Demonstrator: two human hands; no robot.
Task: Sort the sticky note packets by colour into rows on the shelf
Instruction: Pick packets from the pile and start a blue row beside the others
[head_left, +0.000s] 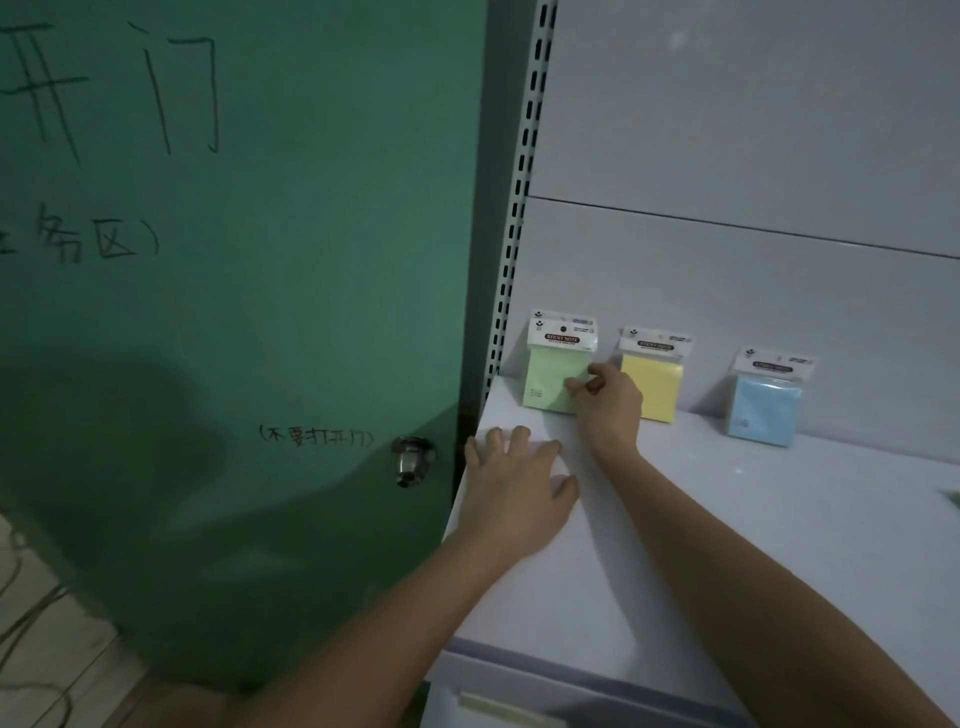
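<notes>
Shelf stock, sticky notes, sorting in progress.

Step in hand: the right hand (608, 405) is pinching the right edge of the green packet (556, 374) between thumb and fingertips, apparently seating it upright against the back panel (727, 312) at the shelf's rear left corner. The left hand (514, 488) is lying spread and flat, palm down, on the shelf (779, 519) near its left edge, holding nothing (bracing, by the look of it).

Count of packets standing along the rear edge: three.
- Green: one visible, leftmost, just beside the slotted upright (511, 249). A second header card seems to be peeking out behind it, so there may be two; I cannot tell for certain.
- Yellow packet (653, 379): one, in the middle, its lower left corner hidden behind the right hand.
- Blue packet (766, 405): one, rightmost, set apart from the yellow.

Each colour is heading its own row, so the sort is looking only just begun. A small dark-green sliver is showing at the shelf's right edge; too little is in view to name it.

Next move, as judged: letting go of the green packet without tipping it forward, then fetching the next packet and standing it in front of its matching colour.
</notes>
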